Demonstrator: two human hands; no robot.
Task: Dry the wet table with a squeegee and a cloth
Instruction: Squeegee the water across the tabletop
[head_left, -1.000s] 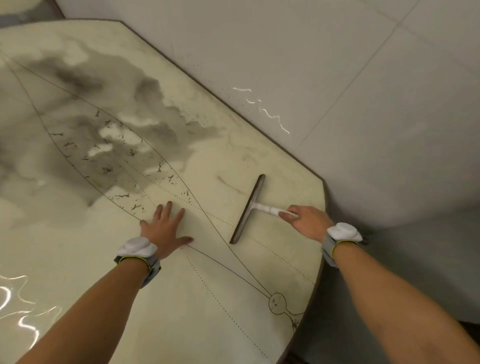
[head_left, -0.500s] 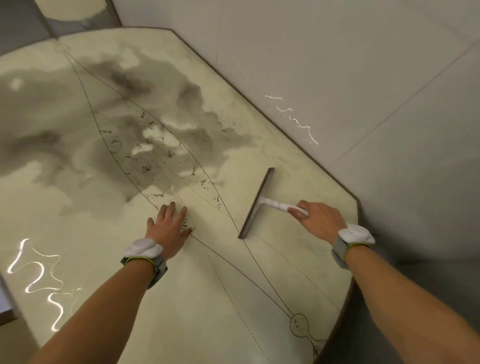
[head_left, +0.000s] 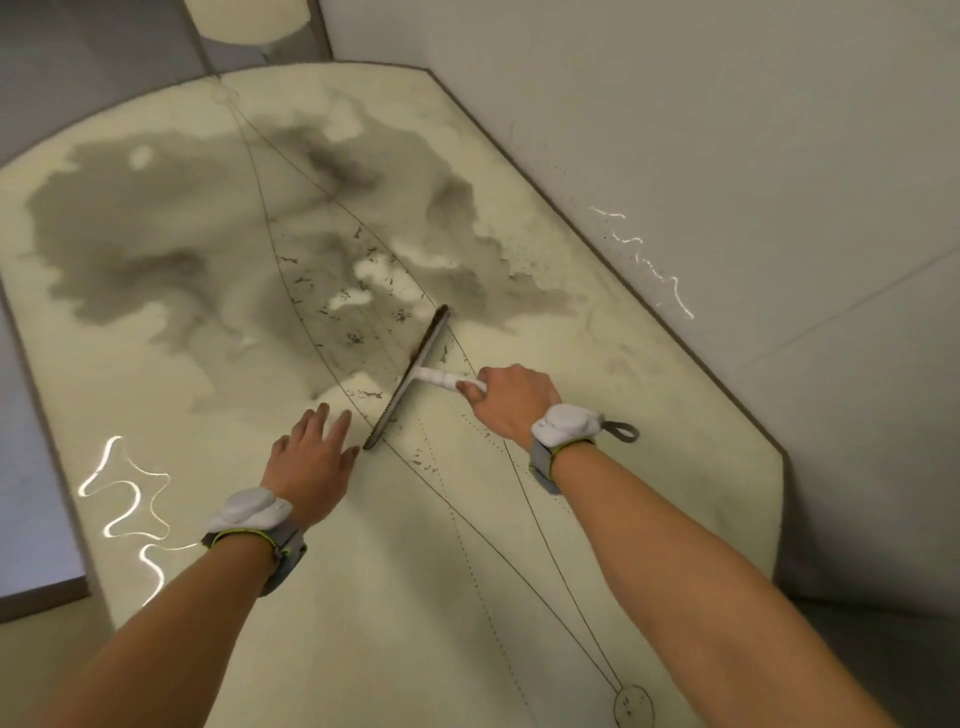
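A squeegee (head_left: 415, 373) with a dark blade and a white handle lies blade-down on the pale patterned table (head_left: 426, 597). My right hand (head_left: 511, 397) grips the white handle, and the blade stands at the near edge of a large dark grey patch on the table (head_left: 218, 244). My left hand (head_left: 311, 457) rests flat on the table with fingers spread, just left of the blade's near end. No cloth is in view.
The table's dark-trimmed right edge (head_left: 691, 358) runs diagonally beside a light tiled floor (head_left: 727, 130). Bright wavy light reflections (head_left: 130, 493) sit on the table's left part. A lower surface lies beyond the left edge (head_left: 31, 457).
The squeegee has moved away from me across the table, from pale surface up to the dark patch. My left hand stayed flat on the table while the view shifted forward.
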